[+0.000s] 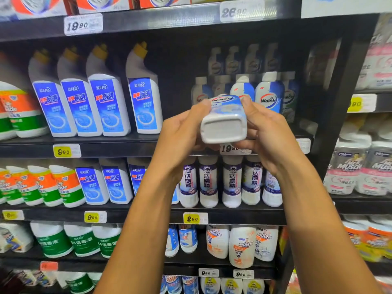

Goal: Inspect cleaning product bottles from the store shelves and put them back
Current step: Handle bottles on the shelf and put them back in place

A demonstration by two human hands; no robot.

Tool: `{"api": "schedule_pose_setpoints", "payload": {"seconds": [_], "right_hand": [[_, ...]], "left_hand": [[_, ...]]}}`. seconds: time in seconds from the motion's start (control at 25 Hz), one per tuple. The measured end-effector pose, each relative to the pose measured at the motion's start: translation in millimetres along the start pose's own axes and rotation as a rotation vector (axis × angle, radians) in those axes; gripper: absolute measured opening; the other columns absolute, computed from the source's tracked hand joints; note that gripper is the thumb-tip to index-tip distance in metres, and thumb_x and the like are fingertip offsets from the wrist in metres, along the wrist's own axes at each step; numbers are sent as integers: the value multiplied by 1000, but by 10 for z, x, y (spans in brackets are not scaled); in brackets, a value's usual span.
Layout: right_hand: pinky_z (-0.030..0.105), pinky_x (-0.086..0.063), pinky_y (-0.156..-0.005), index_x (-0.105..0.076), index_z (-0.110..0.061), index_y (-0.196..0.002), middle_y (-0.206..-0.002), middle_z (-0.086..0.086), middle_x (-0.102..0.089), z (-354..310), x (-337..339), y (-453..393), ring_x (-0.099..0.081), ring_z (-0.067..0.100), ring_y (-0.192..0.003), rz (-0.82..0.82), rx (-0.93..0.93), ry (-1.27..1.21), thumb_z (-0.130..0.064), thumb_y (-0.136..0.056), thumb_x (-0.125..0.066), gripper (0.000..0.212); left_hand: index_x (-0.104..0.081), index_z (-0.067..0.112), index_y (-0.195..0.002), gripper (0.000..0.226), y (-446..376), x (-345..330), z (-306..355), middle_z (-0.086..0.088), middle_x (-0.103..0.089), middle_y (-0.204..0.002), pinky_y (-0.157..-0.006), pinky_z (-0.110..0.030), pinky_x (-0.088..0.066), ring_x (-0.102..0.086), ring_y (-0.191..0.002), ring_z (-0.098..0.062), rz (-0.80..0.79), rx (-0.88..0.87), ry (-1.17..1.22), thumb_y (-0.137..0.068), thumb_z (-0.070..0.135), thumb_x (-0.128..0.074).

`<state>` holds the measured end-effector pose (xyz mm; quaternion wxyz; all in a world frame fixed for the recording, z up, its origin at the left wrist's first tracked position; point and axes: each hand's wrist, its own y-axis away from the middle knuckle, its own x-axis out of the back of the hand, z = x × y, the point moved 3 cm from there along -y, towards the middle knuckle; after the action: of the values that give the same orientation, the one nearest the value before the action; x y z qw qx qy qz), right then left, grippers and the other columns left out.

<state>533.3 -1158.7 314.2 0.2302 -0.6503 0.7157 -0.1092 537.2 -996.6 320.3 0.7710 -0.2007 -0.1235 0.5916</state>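
Both hands, left hand (180, 132) and right hand (265, 132), gripped the Walch bottle (224, 119) tipped base-toward-camera before the far shelf (135, 145), cap end hidden, palm-side fingers mostly out of sight.

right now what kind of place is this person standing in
Most likely a shop's cleaning-products aisle: black shelves carry yellow price tags and rows of identical white angled-neck bottles with blue labels; both hands hold a white-and-blue Walch bottle.

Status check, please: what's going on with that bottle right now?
Left hand and right hand both grip Walch bottle, base toward camera. Off the shelf. Nothing in the way.
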Motion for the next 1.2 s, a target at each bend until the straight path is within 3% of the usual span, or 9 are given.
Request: {"api": "schedule_pose_setpoints", "payload": {"seconds": [0.08, 0.16, 0.36, 0.52, 0.68, 0.8, 0.92, 1.04, 1.2], "right_hand": [[28, -58, -64, -67, -21, -122, -105, 2, -77, -10, 6, -1, -74, 12, -79, -37, 24, -78, -34, -94, -61, 31], [30, -59, -67, -61, -23, -129, -108, 4, -76, 2, 28, -4, -75, 18, -90, -59, 46, -87, -27, -93, -62, 37], [30, -58, -74, -47, -27, -141, -110, 6, -75, 81, 62, 1, -72, 25, -102, -132, 94, -21, -18, -99, -56, 44], [31, -58, -80, -47, -18, -139, -118, 7, -73, 111, 72, -19, -70, 25, -108, -146, 101, -46, -11, -101, -52, 40], [26, -56, -81, -57, -14, -129, -117, 1, -73, 100, 63, -29, -69, 18, -110, -182, 89, -53, -10, -100, -49, 30], [33, -54, -90, -56, -12, -134, -126, 4, -69, 126, 97, -29, -64, 21, -118, -214, 81, -2, -14, -100, -50, 34], [32, -54, -94, -59, -14, -131, -127, 2, -68, 174, 92, -21, -63, 20, -121, -228, 82, -25, -25, -95, -58, 38], [30, -57, -86, -63, -11, -121, -114, 3, -74, 210, 60, -72, -68, 19, -110, -135, 59, -123, -32, -89, -58, 38], [47, -53, -98, -55, 0, -131, -124, 18, -68, 299, 34, -127, -63, 33, -118, -101, -87, -260, -33, -94, -46, 51]], "left_hand": [[-70, 21, -115, 22, 29, 27, -79, 1, -78, -98, -61, -20, -54, -72, -83, -10, -47, -18, 34, -98, 27, -57], [-53, 25, -139, 43, 60, 46, -193, 5, -76, -106, -69, -22, -54, -70, -94, -10, -78, -37, 8, -97, 23, -59], [-35, 33, -150, 63, 93, 41, -338, -19, -71, -102, -84, -29, -57, -67, -93, -15, -89, -111, -108, -95, 19, -61], [-32, 31, -149, 69, 56, 70, -371, -7, -75, -99, -74, -20, -55, -72, -92, -12, -70, -108, -88, -90, 19, -65], [-45, 16, -142, 54, 26, 86, -414, -6, -75, -105, -89, -37, -58, -70, -104, -20, -56, -81, -117, -92, 11, -64], [-57, 20, -127, 41, 12, 115, -419, -2, -74, -106, -92, -41, -56, -69, -104, -18, -33, -99, -130, -91, 5, -65], [-63, 33, -112, 40, 41, 65, -409, 12, -74, -96, -80, -27, -57, -70, -93, -8, 47, -161, -194, -84, 6, -73], [-64, 40, -98, 36, 117, -88, -400, 19, -73, -90, -69, -15, -53, -69, -83, -3, 137, -238, -257, -71, 29, -85], [-55, 37, -92, 54, 159, -208, -400, 16, -67, -87, -67, -28, -54, -63, -80, -3, 271, -290, -513, -54, 67, -79]]}}
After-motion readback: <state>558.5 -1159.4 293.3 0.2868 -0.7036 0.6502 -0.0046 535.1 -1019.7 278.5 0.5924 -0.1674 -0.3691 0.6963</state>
